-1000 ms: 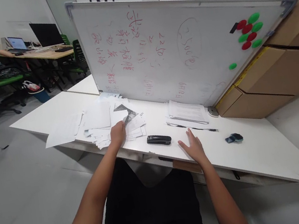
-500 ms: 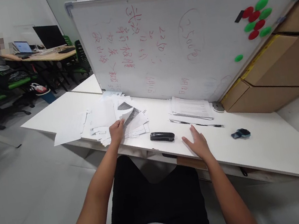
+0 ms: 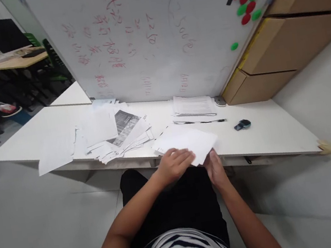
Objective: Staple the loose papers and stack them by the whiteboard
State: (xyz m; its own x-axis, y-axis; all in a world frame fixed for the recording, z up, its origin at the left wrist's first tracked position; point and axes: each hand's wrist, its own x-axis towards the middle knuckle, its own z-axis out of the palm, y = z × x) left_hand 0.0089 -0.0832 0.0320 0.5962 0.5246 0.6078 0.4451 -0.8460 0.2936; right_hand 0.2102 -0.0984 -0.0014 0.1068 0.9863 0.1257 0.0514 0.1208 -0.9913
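Note:
A white sheet of paper [image 3: 187,139] is held tilted over the desk's front edge. My left hand [image 3: 174,165] grips its near edge, fingers closed together and pointing right across it. At the sheet's near right corner, my right hand [image 3: 216,170] is closed on the paper, thumb uppermost and the other fingers partly hidden. The black stapler is out of sight. To the left spreads a loose pile of papers [image 3: 98,126], with a dark printed page [image 3: 125,124] exposed. Behind the held sheet lies a neater paper stack [image 3: 194,106].
A dark wristwatch [image 3: 242,124] lies on the white desk [image 3: 267,133] at right. A long thin black-and-white strip [image 3: 199,122] lies before the neat stack. The whiteboard [image 3: 157,71] with magnets rises behind, and cardboard boxes [image 3: 290,41] stand at right.
My left hand has carried the sheet from the pile rightward to the middle. My right hand has come down and left and taken its corner. The view has shifted right and down.

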